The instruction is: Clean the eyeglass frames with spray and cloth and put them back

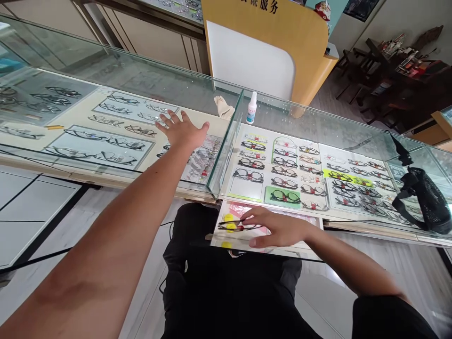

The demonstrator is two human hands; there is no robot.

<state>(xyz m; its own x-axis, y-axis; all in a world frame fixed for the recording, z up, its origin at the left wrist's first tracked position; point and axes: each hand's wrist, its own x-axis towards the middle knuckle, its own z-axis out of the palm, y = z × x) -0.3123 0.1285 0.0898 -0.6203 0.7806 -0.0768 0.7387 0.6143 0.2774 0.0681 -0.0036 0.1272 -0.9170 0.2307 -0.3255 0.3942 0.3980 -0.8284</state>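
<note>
Two hands: cloth (223, 107) and spray bottle (252, 108) beyond left hand (181, 131).

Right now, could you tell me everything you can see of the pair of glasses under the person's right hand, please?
The pair of glasses has a thin dark frame, which looks like plastic or metal. It lies roughly level over a pulled-out display tray, by yellow tags. The right hand pinches it at the fingertips, at its right end. The lenses are too small to judge. The left hand is elsewhere, flat on the glass counter top.
</note>
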